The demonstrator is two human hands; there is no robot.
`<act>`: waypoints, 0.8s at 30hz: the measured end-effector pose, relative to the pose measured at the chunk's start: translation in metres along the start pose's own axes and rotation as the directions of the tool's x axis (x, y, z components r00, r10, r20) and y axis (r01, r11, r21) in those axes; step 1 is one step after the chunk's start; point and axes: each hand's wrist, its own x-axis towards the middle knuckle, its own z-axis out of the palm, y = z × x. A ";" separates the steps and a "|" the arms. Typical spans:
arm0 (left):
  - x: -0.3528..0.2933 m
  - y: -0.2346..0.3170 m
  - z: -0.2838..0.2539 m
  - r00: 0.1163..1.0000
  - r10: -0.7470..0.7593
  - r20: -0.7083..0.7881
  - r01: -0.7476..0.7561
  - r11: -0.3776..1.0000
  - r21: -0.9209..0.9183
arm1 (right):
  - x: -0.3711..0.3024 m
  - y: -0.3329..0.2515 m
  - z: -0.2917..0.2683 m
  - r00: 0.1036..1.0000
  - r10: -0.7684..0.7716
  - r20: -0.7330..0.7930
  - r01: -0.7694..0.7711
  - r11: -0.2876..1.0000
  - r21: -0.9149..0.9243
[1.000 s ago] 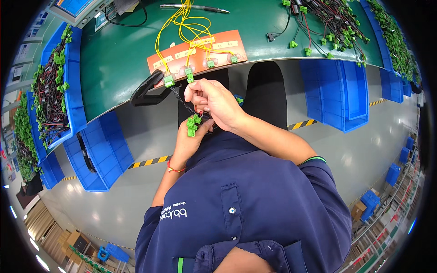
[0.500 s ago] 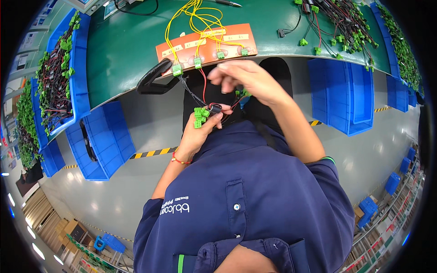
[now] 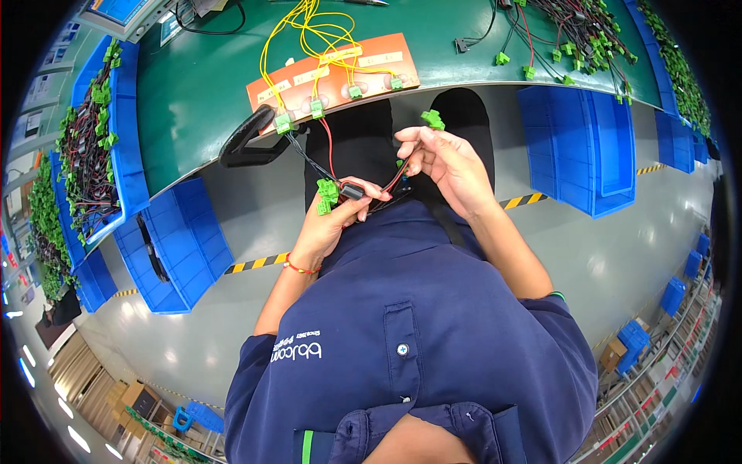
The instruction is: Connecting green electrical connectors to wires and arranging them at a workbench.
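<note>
My left hand is closed around a wire harness, thumb and fingers on its black cylindrical sleeve. Several green connectors stick out beside that thumb. Black wires and a red wire run up from there to green connectors at the front edge of an orange board. With bent fingers pinched together, my right hand grips the harness's red and black wires; a green connector shows just beyond its fingertips. Another connector is partly hidden below these fingers.
Yellow wires loop over the board on the green table. A black handle-like part juts from the table's edge. Harnesses lie piled at the right and fill a blue bin at the left. Blue crates stand below the table.
My right hand has lowered and turned, its fingers now closed on the wires with a green connector above them. The left hand keeps its hold on the harness. The view has shifted slightly.
</note>
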 end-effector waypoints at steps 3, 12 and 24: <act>-0.004 -0.004 -0.004 0.998 -0.018 -0.052 0.020 0.999 0.039 | 0.004 0.000 0.019 0.994 -0.050 0.095 0.073 0.964 -0.255; -0.017 -0.015 0.014 0.784 0.342 -0.518 -0.206 0.930 0.303 | 0.033 0.001 0.046 0.985 -0.002 0.172 0.064 0.931 -0.358; -0.003 0.029 0.024 0.807 0.469 -0.360 -0.368 0.875 0.316 | 0.028 -0.011 0.048 0.954 0.077 0.290 0.067 0.888 -0.455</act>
